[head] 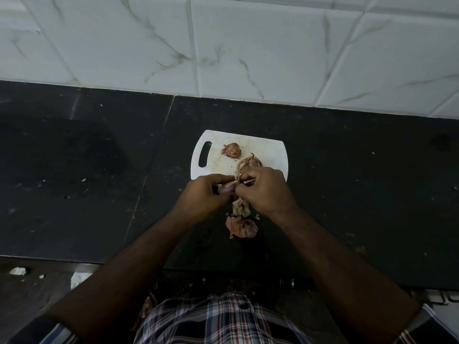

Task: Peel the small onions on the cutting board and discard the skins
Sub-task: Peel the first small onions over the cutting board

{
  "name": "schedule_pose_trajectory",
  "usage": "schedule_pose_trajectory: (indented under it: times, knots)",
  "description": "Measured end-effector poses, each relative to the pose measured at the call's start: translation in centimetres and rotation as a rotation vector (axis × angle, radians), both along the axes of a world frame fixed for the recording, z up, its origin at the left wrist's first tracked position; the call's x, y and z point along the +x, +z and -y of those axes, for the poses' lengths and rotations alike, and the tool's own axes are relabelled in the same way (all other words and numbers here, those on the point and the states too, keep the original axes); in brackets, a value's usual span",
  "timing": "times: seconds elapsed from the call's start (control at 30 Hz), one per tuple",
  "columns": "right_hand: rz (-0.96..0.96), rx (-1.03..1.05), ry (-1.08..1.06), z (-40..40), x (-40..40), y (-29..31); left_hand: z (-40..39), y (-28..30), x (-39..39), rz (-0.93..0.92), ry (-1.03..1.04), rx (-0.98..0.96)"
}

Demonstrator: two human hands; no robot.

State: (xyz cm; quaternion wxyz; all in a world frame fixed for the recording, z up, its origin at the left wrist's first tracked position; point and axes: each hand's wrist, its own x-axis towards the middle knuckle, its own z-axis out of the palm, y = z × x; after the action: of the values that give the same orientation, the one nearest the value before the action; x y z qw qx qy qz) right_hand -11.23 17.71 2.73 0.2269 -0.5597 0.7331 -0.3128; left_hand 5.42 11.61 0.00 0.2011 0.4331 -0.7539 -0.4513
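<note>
On the dark countertop [87,170], the white cutting board [270,150] lies with its handle slot toward the left. The left hand [206,192] curls round a small purple onion [227,189], holding it just above the board's near edge. On the board behind it rests another onion [231,150], its papery skin on and partly torn. Just right of the held bulb, the right hand [264,188] pinches something at the onion's end; a thin pale sliver [248,181] shows by its fingers, which may be a knife blade or a strip of skin, and the view is too dim to say which. Behind that hand a loose heap of skins [249,163] sits on the board, and more discarded skins [241,223] lie on the counter below both hands.

To peel well, the left hand should hold the bulb steady without crushing it, while the right draws the skin from the tip toward the root in one long strip, then drops it onto the pile below.
</note>
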Motion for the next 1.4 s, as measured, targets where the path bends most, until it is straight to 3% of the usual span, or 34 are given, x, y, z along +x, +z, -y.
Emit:
schedule_pose_trajectory:
  times: [0.17, 0.27, 0.33, 0.7, 1.07, 1.17, 1.33, 1.4]
  knots:
    - [-0.025, -0.044, -0.045, 0.2, -0.7, -1.0, -0.6, 0.5, -0.2, -0.008, 0.0, 0.018]
    - [0.264, 0.021, -0.062, 0.1, -1.4, -1.4, -0.3, 0.5, -0.2, -0.015, 0.004, 0.01]
    - [0.348, 0.026, -0.048, -0.1, -1.5, -1.4, -0.2, 0.5, -0.2, -0.005, 0.015, -0.009]
    - [0.04, -0.139, -0.065, -0.4, 0.1, -1.3, -0.2, 0.4, -0.5, 0.029, 0.041, -0.034]
    - [-0.092, -0.105, -0.047, -0.2, 0.0, -1.6, -0.3, 0.0, 0.0, -0.193, 0.095, 0.169]
    - [-0.016, -0.074, -0.133, -0.4, -1.6, -1.8, 0.0, 0.6, 0.5, -0.248, 0.124, 0.205]
    - [0.327, 0.006, -0.117, 0.0, -2.2, -1.7, 0.3, 0.6, 0.8, -0.258, 0.135, 0.264]
    - [0.303, 0.026, -0.051, 0.2, -1.9, -1.6, 0.1, 0.5, 0.6, -0.254, 0.127, 0.256]
